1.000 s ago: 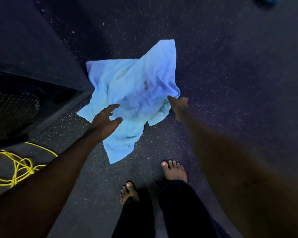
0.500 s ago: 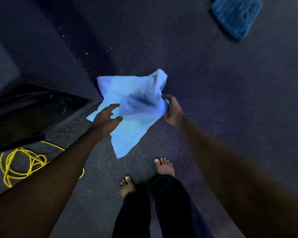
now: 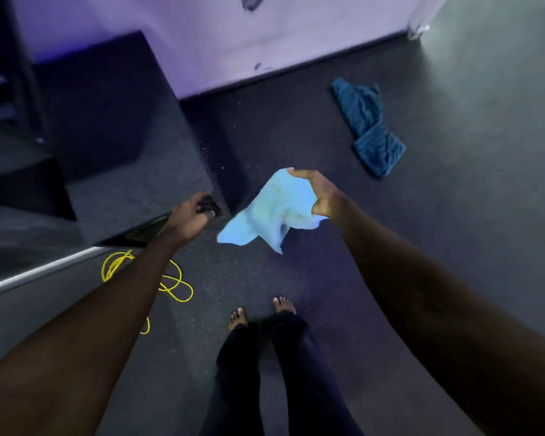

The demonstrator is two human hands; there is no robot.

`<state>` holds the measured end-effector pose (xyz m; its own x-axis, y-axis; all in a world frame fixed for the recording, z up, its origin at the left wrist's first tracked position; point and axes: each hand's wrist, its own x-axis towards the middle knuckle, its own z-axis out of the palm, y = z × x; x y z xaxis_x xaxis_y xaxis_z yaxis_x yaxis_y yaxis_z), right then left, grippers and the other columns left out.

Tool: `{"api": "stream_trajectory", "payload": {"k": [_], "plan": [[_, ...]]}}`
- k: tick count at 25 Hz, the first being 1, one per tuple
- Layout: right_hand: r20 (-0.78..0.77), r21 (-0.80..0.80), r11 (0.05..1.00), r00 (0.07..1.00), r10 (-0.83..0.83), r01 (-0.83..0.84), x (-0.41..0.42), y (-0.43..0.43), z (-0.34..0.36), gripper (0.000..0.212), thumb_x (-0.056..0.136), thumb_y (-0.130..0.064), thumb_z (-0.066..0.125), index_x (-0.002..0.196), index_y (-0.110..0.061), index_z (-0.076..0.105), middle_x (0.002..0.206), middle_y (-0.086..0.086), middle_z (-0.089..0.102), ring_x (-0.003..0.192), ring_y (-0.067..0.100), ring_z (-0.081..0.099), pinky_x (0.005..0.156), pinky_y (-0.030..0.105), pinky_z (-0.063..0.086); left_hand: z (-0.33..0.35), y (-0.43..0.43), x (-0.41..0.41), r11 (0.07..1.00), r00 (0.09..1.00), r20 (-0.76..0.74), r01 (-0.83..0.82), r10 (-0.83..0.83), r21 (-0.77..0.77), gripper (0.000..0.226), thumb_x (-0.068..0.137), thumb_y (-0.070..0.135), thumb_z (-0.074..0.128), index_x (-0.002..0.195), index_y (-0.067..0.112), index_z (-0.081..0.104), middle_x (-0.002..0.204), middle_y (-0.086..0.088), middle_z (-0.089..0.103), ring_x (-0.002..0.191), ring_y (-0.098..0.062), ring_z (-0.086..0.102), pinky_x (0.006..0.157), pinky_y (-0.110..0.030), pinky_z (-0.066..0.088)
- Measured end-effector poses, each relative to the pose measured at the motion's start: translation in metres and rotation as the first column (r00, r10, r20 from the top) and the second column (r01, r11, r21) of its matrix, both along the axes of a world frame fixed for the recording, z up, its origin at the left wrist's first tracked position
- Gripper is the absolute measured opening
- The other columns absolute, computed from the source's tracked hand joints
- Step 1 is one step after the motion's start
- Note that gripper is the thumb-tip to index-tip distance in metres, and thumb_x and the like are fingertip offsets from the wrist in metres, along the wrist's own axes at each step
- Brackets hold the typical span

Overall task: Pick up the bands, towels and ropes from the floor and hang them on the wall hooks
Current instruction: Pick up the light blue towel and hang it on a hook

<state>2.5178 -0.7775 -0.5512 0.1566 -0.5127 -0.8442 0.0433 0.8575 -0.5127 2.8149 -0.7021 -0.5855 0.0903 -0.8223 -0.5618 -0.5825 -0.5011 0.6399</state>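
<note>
Towels: 2 | light blue towel [image 3: 265,212] mid-frame, hanging clear of the floor [image 3: 453,199], gripped by right hand [image 3: 320,193] with curled fingers | dark blue towel [image 3: 368,127] crumpled on floor, upper right | ropes: 1, yellow rope [image 3: 173,284] looped on floor, lower left | left hand [image 3: 188,218] fingers curled, blurred, cannot tell if holding anything

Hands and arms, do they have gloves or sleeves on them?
No gloves and no sleeves. The left arm and right arm are bare as far up as the picture shows. The left hand and right hand are bare too, with no watch, bracelet or ring that I can see.
</note>
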Motion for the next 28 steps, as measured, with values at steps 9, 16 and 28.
{"api": "stream_trajectory", "payload": {"k": [9,16,28], "plan": [[0.055,-0.165,0.824,0.829,0.557,-0.542,0.066,0.014,0.221,0.046,0.073,-0.033,0.076,0.112,-0.008,0.069,0.116,0.018,0.069,0.099,0.031,0.067,0.095,0.040,0.048,0.190,0.125,0.077,0.910,0.914,0.099,-0.372,0.393,-0.182,0.059,0.078,0.028,0.066,0.135,0.019,0.054,0.108,-0.019,0.067,0.099,-0.033,0.062,0.083,-0.030,0.045],[-0.015,-0.395,0.505,0.555,0.832,-0.767,0.182,0.060,0.358,0.039,0.072,-0.028,0.074,0.104,-0.007,0.068,0.109,0.017,0.068,0.101,0.033,0.066,0.104,0.043,0.046,0.312,0.277,0.142,0.730,0.754,0.142,-0.542,0.641,-0.416,0.046,0.087,0.013,0.068,0.131,0.021,0.057,0.110,-0.008,0.067,0.100,-0.024,0.062,0.085,-0.029,0.043],[-0.081,-0.575,0.172,0.264,0.961,-0.800,0.444,0.251,0.482,0.027,0.081,-0.037,0.071,0.080,-0.010,0.070,0.086,0.010,0.071,0.079,0.025,0.068,0.082,0.034,0.053,0.449,0.549,0.270,0.428,0.424,0.156,-0.685,0.892,-0.590,0.049,0.088,0.015,0.066,0.134,0.025,0.054,0.113,-0.002,0.063,0.102,-0.019,0.061,0.086,-0.028,0.041]]}}
